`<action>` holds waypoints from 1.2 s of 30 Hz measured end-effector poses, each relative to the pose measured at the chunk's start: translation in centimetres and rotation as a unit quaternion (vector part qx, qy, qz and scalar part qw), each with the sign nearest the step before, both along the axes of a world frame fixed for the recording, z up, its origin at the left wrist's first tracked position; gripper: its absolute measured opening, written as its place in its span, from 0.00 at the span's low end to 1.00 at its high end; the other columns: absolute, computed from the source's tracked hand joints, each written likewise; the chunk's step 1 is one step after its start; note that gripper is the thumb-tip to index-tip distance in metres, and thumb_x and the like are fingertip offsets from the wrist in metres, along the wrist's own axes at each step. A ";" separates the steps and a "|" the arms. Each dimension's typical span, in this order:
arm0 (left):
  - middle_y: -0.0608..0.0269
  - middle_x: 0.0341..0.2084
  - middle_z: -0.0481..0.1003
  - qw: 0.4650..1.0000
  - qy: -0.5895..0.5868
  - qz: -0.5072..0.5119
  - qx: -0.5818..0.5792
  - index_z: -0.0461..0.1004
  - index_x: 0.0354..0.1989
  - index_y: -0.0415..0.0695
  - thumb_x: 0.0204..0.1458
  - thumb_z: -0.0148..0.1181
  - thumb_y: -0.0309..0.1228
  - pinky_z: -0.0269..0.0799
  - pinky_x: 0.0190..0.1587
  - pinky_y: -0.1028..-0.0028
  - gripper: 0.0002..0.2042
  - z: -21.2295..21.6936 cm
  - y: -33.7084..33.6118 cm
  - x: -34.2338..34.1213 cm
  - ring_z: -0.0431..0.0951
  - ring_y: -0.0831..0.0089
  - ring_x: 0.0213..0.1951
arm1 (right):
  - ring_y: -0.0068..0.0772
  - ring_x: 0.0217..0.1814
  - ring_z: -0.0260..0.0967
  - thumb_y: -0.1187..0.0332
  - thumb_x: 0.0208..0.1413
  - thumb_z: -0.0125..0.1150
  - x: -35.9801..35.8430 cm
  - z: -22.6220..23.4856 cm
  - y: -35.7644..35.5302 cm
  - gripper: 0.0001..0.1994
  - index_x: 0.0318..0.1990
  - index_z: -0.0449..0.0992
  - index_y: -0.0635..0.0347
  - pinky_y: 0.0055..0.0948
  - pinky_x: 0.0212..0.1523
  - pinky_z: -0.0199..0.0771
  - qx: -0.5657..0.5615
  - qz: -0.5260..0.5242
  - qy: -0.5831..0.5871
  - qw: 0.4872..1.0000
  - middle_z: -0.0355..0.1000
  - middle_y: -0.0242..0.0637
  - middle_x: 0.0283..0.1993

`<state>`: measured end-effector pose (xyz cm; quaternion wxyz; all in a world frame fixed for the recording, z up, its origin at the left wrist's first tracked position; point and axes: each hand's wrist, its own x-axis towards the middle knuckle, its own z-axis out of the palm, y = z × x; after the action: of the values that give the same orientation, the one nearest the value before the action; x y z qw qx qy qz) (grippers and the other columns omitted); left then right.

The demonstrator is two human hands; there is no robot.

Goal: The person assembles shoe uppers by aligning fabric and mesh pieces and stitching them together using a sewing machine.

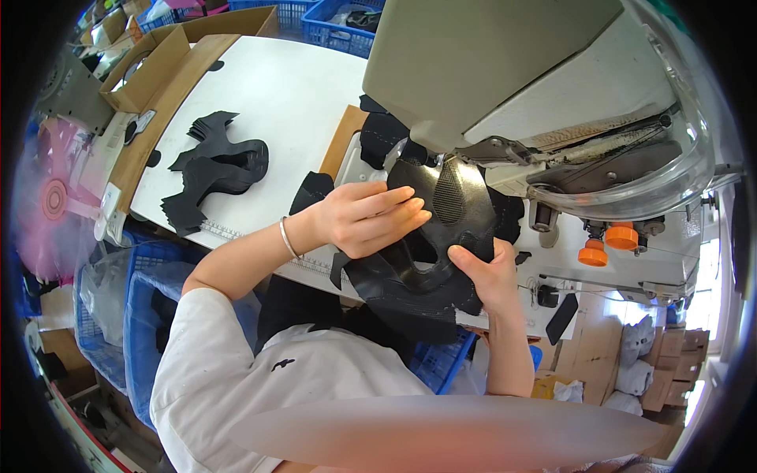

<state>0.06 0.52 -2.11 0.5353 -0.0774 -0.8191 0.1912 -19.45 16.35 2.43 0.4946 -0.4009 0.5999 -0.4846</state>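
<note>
A black shoe upper [467, 189] with a ribbed oval patch lies beneath the sewing machine head [473, 75], its glossy top catching the light. My right hand [493, 276] grips its right edge, thumb on top and fingers hidden underneath. Over the upper's left side, my left hand [374, 217] is closed with fingers curled together; its thumb and whatever it may hold are hidden. More black upper material [406, 303] hangs over the table's front edge below my hands. To the left, a stack of black upper pieces [217, 165] rests on the white table [292, 94].
Orange knobs [607, 243] and a clear curved guard [631, 201] jut out on the machine's right. A cardboard box [158, 67] stands at the far left. Blue crates [138, 315] sit beside my left arm, near a pink fan [55, 197]. Cartons [678, 355] are stacked at right.
</note>
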 end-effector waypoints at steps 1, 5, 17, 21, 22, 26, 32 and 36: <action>0.59 0.35 0.77 1.000 0.004 -0.002 -0.002 0.82 0.36 0.38 0.42 0.63 0.21 0.75 0.27 0.79 0.10 0.0 -0.1 0.0 0.79 0.65 0.41 | 0.14 0.30 0.69 0.72 0.53 0.65 0.3 -0.1 0.0 0.06 0.35 0.77 0.66 0.17 0.30 0.70 -0.010 -0.003 0.006 1.000 0.75 0.29 0.31; 0.59 0.34 0.77 1.000 0.011 -0.009 -0.002 0.82 0.36 0.38 0.42 0.63 0.21 0.75 0.28 0.79 0.11 0.1 -0.4 0.2 0.79 0.66 0.41 | 0.12 0.30 0.67 0.72 0.53 0.65 1.0 -0.6 0.1 0.05 0.34 0.77 0.65 0.17 0.30 0.68 -0.040 -0.013 0.022 0.999 0.75 0.27 0.31; 0.59 0.33 0.77 1.000 0.013 -0.006 -0.023 0.81 0.35 0.35 0.41 0.62 0.21 0.73 0.28 0.79 0.11 0.1 -0.3 -0.1 0.79 0.67 0.38 | 0.14 0.29 0.69 0.73 0.53 0.65 -0.3 -0.4 -0.4 0.06 0.35 0.77 0.66 0.18 0.31 0.72 -0.023 -0.005 0.006 1.000 0.76 0.29 0.31; 0.59 0.33 0.77 1.000 0.004 -0.002 -0.025 0.81 0.35 0.35 0.41 0.62 0.21 0.73 0.28 0.78 0.11 0.2 -0.5 -0.1 0.79 0.67 0.38 | 0.14 0.30 0.70 0.73 0.53 0.65 -0.5 -0.2 -0.5 0.07 0.36 0.77 0.66 0.18 0.31 0.72 -0.011 -0.002 0.002 1.000 0.76 0.29 0.32; 0.59 0.33 0.77 1.000 -0.004 0.000 -0.029 0.81 0.35 0.35 0.41 0.62 0.21 0.73 0.29 0.78 0.11 0.2 -0.5 -0.2 0.79 0.67 0.38 | 0.14 0.30 0.70 0.73 0.53 0.65 -0.5 -0.2 -0.6 0.07 0.36 0.77 0.66 0.18 0.31 0.72 -0.018 0.003 -0.001 1.000 0.76 0.29 0.32; 0.59 0.33 0.77 1.000 0.003 0.001 -0.028 0.81 0.36 0.36 0.41 0.62 0.21 0.73 0.29 0.78 0.11 0.3 -0.9 -0.3 0.79 0.67 0.39 | 0.15 0.30 0.70 0.72 0.52 0.66 -0.6 -0.2 -0.9 0.07 0.36 0.78 0.65 0.18 0.31 0.73 -0.020 -0.007 0.001 1.000 0.76 0.30 0.32; 0.61 0.35 0.78 1.000 0.006 0.005 -0.015 0.82 0.38 0.39 0.45 0.60 0.21 0.72 0.29 0.76 0.11 0.5 -1.4 -0.6 0.77 0.67 0.41 | 0.18 0.31 0.73 0.73 0.50 0.66 -0.9 -0.1 -1.4 0.10 0.40 0.77 0.65 0.20 0.34 0.75 0.003 -0.031 0.003 1.000 0.77 0.32 0.35; 0.62 0.33 0.76 1.000 0.006 0.010 -0.028 0.81 0.36 0.38 0.43 0.61 0.21 0.73 0.30 0.77 0.11 0.7 -1.8 -0.8 0.77 0.69 0.40 | 0.19 0.32 0.73 0.73 0.50 0.65 -0.9 0.1 -1.5 0.11 0.41 0.77 0.66 0.21 0.36 0.75 0.044 -0.055 0.017 0.997 0.77 0.33 0.36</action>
<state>-0.69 -1.27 -1.41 0.5356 -0.0830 -0.8112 0.2196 -20.33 14.86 2.50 0.4743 -0.3532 0.6502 -0.4771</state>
